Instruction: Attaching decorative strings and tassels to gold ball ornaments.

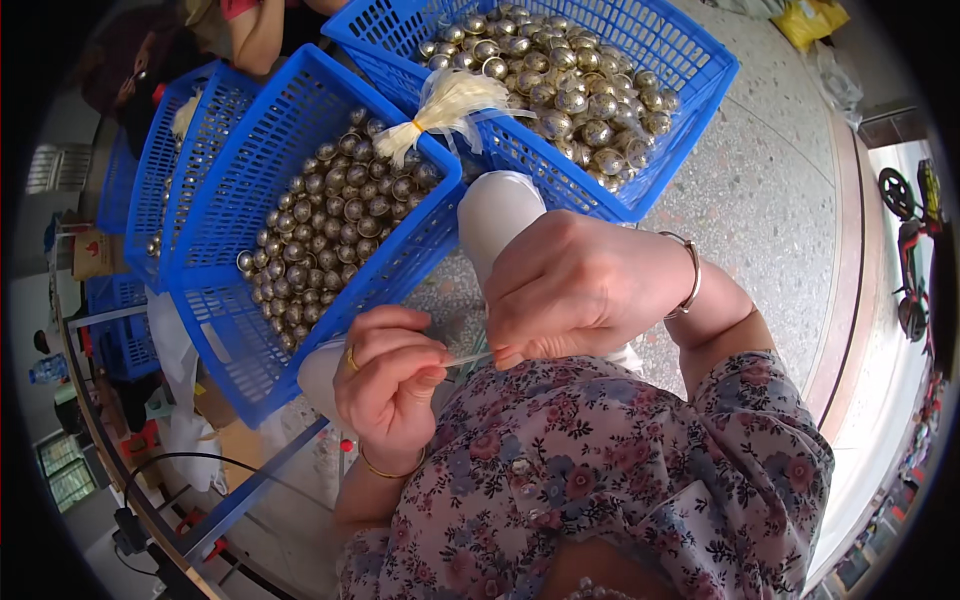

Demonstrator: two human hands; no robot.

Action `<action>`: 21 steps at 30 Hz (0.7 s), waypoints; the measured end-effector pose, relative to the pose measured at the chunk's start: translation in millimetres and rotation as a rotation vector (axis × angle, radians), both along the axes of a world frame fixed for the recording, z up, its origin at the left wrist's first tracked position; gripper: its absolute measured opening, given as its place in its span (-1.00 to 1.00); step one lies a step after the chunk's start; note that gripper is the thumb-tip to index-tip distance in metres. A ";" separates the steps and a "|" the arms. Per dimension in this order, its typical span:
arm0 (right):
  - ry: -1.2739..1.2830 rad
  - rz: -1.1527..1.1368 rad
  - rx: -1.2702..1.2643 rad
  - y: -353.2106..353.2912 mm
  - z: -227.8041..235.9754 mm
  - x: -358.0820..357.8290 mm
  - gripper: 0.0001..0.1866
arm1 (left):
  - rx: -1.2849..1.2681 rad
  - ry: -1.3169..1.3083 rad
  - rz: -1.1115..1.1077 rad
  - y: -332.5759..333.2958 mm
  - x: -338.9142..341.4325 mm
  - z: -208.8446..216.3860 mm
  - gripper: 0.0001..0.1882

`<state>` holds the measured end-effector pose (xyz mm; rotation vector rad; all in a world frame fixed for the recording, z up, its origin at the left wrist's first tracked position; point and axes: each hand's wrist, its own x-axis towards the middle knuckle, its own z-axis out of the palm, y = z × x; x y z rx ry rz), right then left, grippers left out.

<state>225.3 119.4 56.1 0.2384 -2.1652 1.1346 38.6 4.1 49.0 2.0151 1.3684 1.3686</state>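
Between my two hands a thin, pale, translucent strip (pixel 468 359) is drawn out, close in front of my body. One end is pinched in the fingertips of my left hand (pixel 392 378), which is closed. My right hand (pixel 590 285), also closed, grips the other end between thumb and fingers. What lies deeper inside either hand is hidden. Just beyond, a bundle of similar pale strips (pixel 455 105), bound with a yellow band, rests over the rims where two blue baskets meet.
Small round metal balls (pixel 335 215) fill part of the near blue basket (pixel 225 160). Shiny silvery balls (pixel 590 100) lie in the far blue basket (pixel 690 45). More baskets stand at the left, near another person's arm (pixel 258 38). A blue metal bar (pixel 255 490) runs at lower left.
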 end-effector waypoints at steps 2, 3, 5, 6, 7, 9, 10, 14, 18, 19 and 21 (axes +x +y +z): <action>-0.029 0.005 -0.093 2.5 -4.6 4.1 -0.87 | -0.164 -0.326 -0.050 3.9 6.5 -6.9 -0.80; -0.057 0.011 -0.187 4.7 -7.8 6.3 -0.87 | -0.163 -0.326 -0.047 7.9 7.6 -13.7 -0.80; -0.099 -0.042 -0.179 11.4 -15.3 12.5 -0.86 | -0.164 -0.281 0.026 16.5 10.0 -25.1 -0.84; -0.145 -0.100 -0.173 15.4 -19.8 16.1 -0.86 | -0.126 -0.157 0.066 21.2 11.1 -28.4 -0.90; -0.139 -0.101 -0.175 19.0 -27.4 20.3 -0.86 | -0.128 -0.152 0.064 24.8 10.8 -33.4 -0.90; -0.234 -0.218 -0.238 29.7 -38.9 30.2 -0.86 | 0.075 0.125 0.180 29.4 8.0 -44.5 -0.94; -0.256 -0.307 -0.273 38.2 -42.2 41.7 -0.87 | 0.081 0.126 0.259 30.9 -1.3 -55.2 -0.97; -0.324 -0.719 -0.527 79.0 -63.5 85.8 -0.85 | -0.078 0.098 0.416 28.9 -32.0 -66.8 -0.94; -0.444 -1.027 -0.551 126.9 -91.4 112.8 -0.83 | -0.178 0.050 0.396 38.9 -45.5 -76.9 -0.89; -0.560 -1.192 -0.515 136.4 -97.1 116.2 -0.81 | -0.178 0.053 0.392 44.2 -44.3 -77.8 -0.89; -0.365 -1.234 -0.401 145.7 -119.9 119.7 -0.71 | -0.204 0.039 0.345 57.9 -39.2 -76.2 -0.84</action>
